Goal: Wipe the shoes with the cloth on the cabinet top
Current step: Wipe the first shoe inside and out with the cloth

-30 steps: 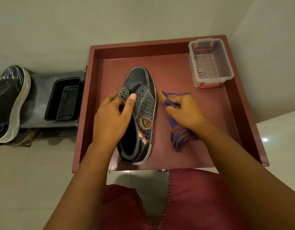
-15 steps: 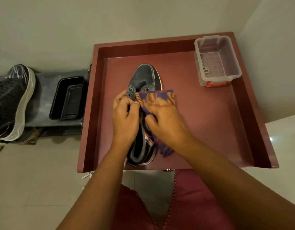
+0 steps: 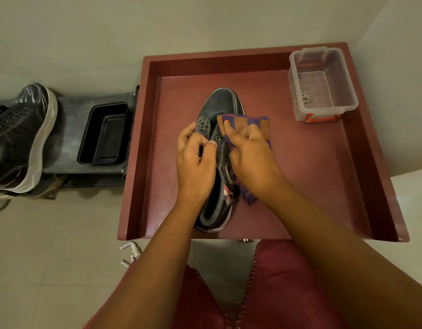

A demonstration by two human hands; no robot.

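Both bare forearms reach forward from the bottom of the view and converge toward the middle; the left hand (image 3: 195, 160) lies palm-down with its fingers curled, thumb and forefinger pinched on the eyelet flap of the shoe (image 3: 219, 157). The right hand (image 3: 252, 155) sits just beside it, knuckles up, fingers bent and closed on the cloth (image 3: 255, 125); its forefinger points forward over the fabric; the two hands are nearly touching.
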